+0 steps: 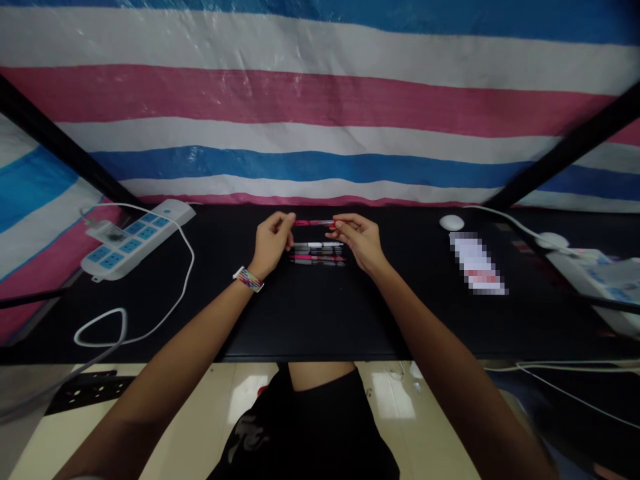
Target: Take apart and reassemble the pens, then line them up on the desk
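Observation:
A red pen (314, 223) is stretched level between my two hands above the black table. My left hand (273, 240) pinches its left end, and my right hand (361, 241) grips the other end between thumb and fingers. Just below, on the tabletop, lies a white pen (318, 245), roughly parallel to the held one. Nearer to me rests a pink-red pen (318, 258), with darker pens or reflections close around it that I cannot tell apart. A patterned band circles my left wrist.
A white power strip (143, 237) with a plug and looping white cable (187, 280) occupies the left of the black table (310, 320). To the right are a white rounded object (451, 223), a blurred-out rectangle (477, 265) and another power strip (595, 273). Striped sheeting (320, 107) hangs behind.

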Demonstrator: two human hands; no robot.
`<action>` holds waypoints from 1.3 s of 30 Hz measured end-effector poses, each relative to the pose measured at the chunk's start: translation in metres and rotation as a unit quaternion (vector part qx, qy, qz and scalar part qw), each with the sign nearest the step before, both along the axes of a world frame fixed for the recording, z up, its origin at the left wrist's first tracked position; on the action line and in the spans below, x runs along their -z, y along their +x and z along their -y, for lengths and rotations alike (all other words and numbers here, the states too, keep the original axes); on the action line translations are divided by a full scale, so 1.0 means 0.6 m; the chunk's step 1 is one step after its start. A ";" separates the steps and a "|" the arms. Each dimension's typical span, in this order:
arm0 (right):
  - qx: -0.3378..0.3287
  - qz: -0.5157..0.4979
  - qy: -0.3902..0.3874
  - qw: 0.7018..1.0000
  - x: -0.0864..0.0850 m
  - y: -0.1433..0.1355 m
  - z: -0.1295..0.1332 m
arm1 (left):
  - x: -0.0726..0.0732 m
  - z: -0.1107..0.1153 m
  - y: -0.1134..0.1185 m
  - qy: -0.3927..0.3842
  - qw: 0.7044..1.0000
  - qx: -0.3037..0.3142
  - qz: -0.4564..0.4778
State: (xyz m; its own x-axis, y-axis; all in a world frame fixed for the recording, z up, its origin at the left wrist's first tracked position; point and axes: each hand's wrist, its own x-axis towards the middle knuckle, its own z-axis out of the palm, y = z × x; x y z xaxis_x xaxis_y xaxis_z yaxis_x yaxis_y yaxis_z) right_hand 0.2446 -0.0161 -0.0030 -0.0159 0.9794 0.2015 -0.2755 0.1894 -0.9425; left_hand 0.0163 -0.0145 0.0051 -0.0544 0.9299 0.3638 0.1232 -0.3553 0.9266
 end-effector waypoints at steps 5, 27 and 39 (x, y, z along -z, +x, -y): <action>0.009 0.011 -0.007 1.000 0.002 -0.001 -0.002 | 0.007 -0.008 0.000 0.005 1.000 0.028 -0.002; 0.046 0.024 -0.002 0.999 0.003 0.014 -0.009 | 0.011 -0.026 -0.021 -0.044 0.997 0.033 0.060; 0.088 0.016 -0.014 0.996 0.007 0.025 -0.018 | 0.002 -0.022 -0.024 -0.051 0.995 0.010 0.084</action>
State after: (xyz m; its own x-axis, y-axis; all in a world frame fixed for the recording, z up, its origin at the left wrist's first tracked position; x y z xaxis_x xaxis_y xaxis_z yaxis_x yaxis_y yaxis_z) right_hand 0.2597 -0.0051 -0.0070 0.1509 0.9727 0.1763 -0.2095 0.2058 -0.9559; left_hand 0.0017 -0.0011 0.0037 -0.0868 0.9628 0.2558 -0.0426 -0.2602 0.9646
